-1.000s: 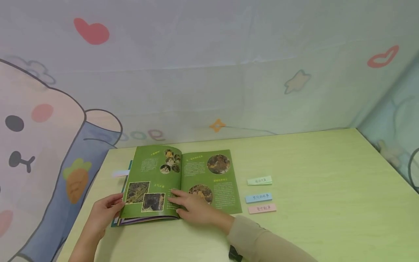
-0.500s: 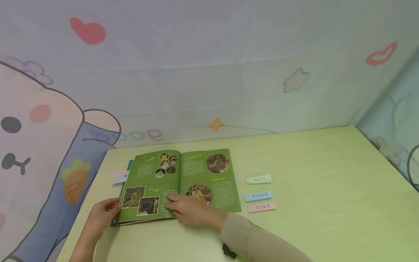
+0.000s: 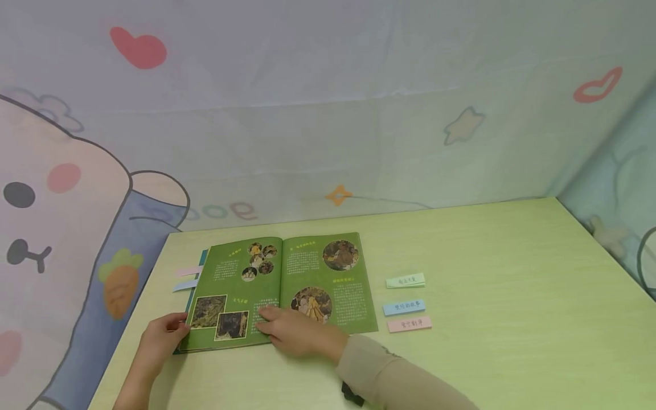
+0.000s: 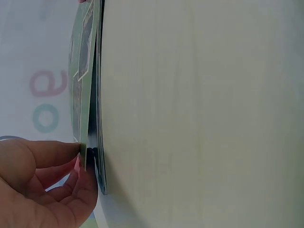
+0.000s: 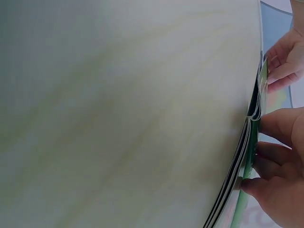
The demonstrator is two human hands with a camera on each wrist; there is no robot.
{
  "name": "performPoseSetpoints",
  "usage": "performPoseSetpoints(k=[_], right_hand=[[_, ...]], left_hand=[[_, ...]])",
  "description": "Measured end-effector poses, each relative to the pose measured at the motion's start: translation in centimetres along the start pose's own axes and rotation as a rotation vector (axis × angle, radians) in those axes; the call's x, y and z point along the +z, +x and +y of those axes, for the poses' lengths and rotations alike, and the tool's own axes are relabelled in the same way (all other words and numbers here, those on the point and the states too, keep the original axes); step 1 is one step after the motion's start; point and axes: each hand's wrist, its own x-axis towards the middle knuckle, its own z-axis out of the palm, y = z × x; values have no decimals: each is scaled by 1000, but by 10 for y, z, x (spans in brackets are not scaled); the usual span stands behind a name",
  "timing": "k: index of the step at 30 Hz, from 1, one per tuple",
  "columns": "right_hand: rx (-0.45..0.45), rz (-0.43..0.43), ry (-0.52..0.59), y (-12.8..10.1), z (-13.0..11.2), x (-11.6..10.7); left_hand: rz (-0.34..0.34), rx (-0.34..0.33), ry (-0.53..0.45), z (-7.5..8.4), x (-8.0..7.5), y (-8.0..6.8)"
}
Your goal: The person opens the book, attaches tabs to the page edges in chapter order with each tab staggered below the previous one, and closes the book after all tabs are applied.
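An open book (image 3: 328,279) lies on the table, its green pages bearing yellow headings, small text and photographs. My left hand (image 3: 160,337) is at the lower left corner of the left page. In the left wrist view its thumb and fingers (image 4: 59,154) pinch the page (image 4: 85,118), which stands slightly raised over the dark cover. My right hand (image 3: 299,330) rests with its fingers on the pages near the spine, covering some text. A pink tab (image 3: 189,271) and a blue tab (image 3: 185,285) stick out from the book's left side.
Right of the book lie green paper strips (image 3: 405,281), a blue strip (image 3: 404,307) and a pink strip (image 3: 409,324), all with handwriting. A printed cloth (image 3: 318,114) hangs behind the pale table (image 3: 512,319). Part of a black object (image 3: 351,394) shows beside the right sleeve.
The left page has come down flatter under my left hand, and the tabs at the left edge show more fully. My right hand has shifted slightly left and stays near the spine.
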Motion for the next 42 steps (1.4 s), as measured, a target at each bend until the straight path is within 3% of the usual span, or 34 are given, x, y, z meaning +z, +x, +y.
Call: performPoseSetpoints(k=[6,14,20,24,27,35,42], right_hand=[[3,-50,-21,2,0,-1],[1,-67,-50,2,-1,-2],[-12,-62,-42,2,-1,-3],[-13,-38,23,1,2,-4],[-12,-18,82,0,6,-5],[-37,4,241,-2,19,-9],[-50,78,228,-12,36,-12]], left_hand=[[32,25,64,4,0,-2],[155,173,260,27,8,-2],[97,369,219,64,28,-2],[38,514,222,90,45,-3],[1,577,225,107,55,-2],[-56,603,185,132,70,-1],[-59,609,193,141,77,3]])
